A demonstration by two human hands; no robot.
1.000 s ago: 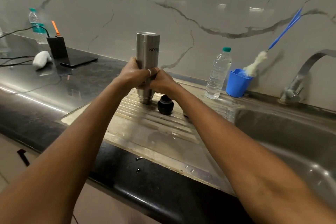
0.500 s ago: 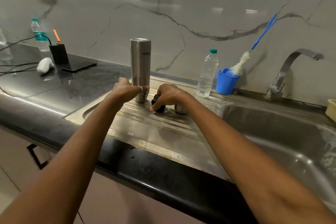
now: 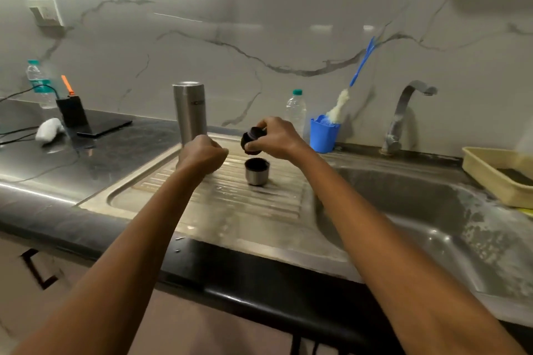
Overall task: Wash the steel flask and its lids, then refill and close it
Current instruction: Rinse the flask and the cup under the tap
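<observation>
**Black lid lifted off the draining board**

The right hand [image 3: 278,138] is raised above the draining board [image 3: 230,210], wrist bent, its fingers [image 3: 264,124] and thumb pinching the black inner lid [image 3: 250,138], which is tilted on its side. The left hand [image 3: 202,154] hangs just in front of the foot of the flask [image 3: 189,112], fingers curled into a fist with nothing in them.

The steel flask stands upright and uncapped at the back left of the draining board, beside the dark worktop [image 3: 115,147]. The steel cup lid [image 3: 256,173] sits mouth up on the ribs, directly below the black lid.

Half a second ago the right hand was down on the board over the black lid and the left hand's fingers reached to the flask's base. Now the lid is in the air and the left hand has drawn back.
</observation>
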